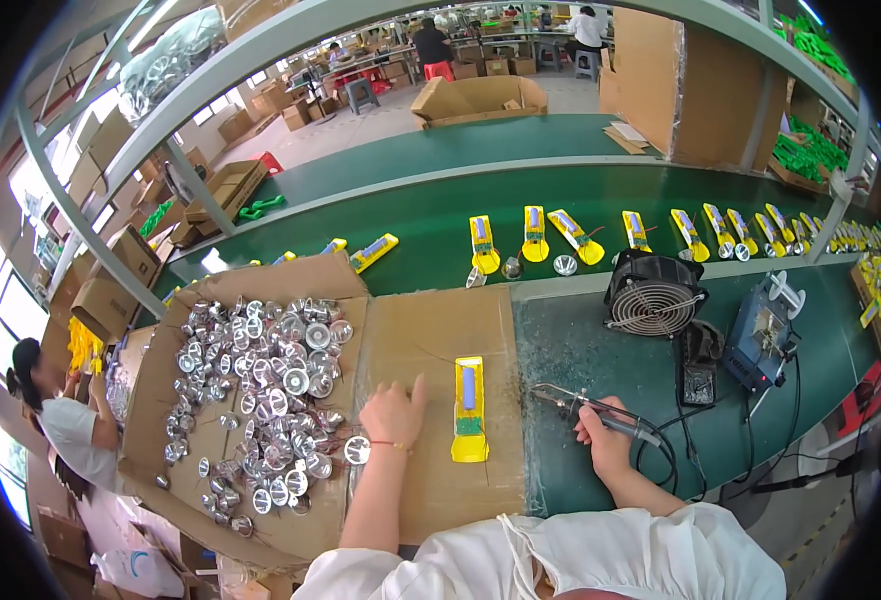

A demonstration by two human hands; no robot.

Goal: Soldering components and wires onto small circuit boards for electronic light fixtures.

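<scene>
"White blouse [460,565], nearest to us. What do the hands beyond it hold?"

"Right hand [608,432]: closed, pen-fashion, around a corded soldering iron [642,433], its metal end angled toward the cardboard sheet [430,510]. Left hand [393,415]: back uppermost, thumb apart from bent fingers. Whether the fingertips pinch anything, I cannot tell from here."

"And the main workpiece?"

"One yellow plastic housing [470,412], lying lengthwise on the cardboard between the hands, touched by neither. Note the blue cylindrical cell [469,388] in its upper part, the green circuit board [469,425] below, and a thin dark lead straying from the top end."

"How should such a piece handle?"

"Light, I judge, with a stiff, rather smooth shell. Board and lead are presumably the fragile parts. Best hold: the long side walls beside the cell, fingers clear of the board and of the hot iron."

"What flanks it?"

"Left: a cardboard tray [300,272] of silvery reflector cups [317,335], probably light and easily scratched. Right: a black fan [653,305] and a blue soldering station [757,340]. Similar yellow housings line the green surface [420,215] behind."
</scene>
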